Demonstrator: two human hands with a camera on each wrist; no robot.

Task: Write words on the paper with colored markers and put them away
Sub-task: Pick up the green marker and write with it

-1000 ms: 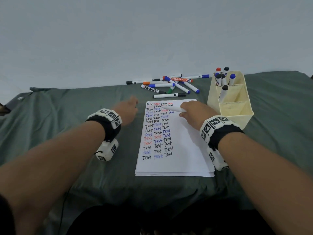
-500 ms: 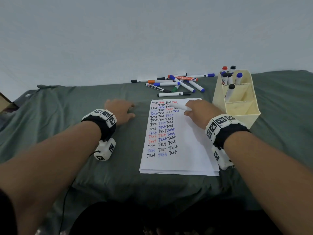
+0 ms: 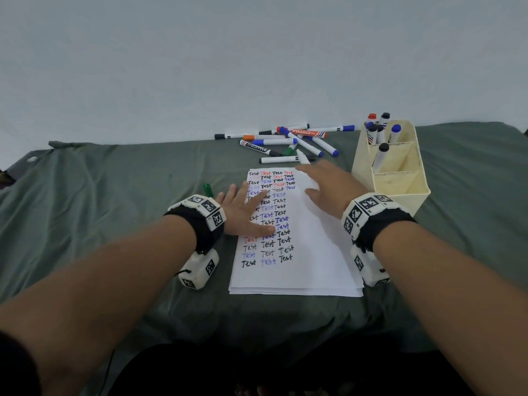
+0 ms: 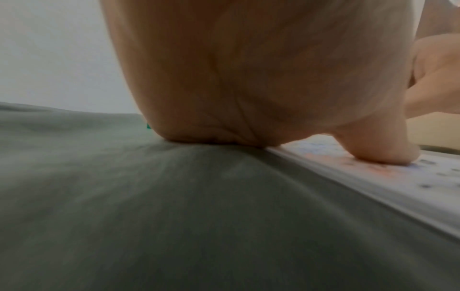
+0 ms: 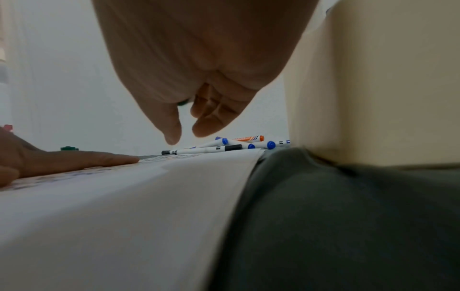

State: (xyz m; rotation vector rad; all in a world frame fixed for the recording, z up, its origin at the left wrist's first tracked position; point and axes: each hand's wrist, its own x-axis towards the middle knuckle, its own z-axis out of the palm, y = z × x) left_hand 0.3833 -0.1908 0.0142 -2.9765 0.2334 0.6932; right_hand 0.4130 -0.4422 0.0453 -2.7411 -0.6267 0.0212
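Right hand [image 3: 328, 187] is holding a green-tipped marker [image 3: 303, 157] in a closed grip, hovering just above the paper [image 3: 314, 247]; left hand [image 3: 245, 211] is pressing flat, fingers straight, beside that grip.

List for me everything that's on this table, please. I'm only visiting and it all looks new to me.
Paper: one thin stack, white, centre, rows of "Test" in black, red and blue.
Loose markers: about ten, white barrels with blue, black, orange, red and green caps, piled behind the paper.
Organizer: one, cream, right of the paper.
Stored markers: about six, standing in the organizer's back compartments.
Green cap: one, on the cloth left of the paper.
Cloth: one, grey-green, covering the table.
Wrist bands: two, black with white coded blocks.
Left hand: flat, pressing on the paper's left edge.
Right hand: above the paper's top, holding the uncapped marker.
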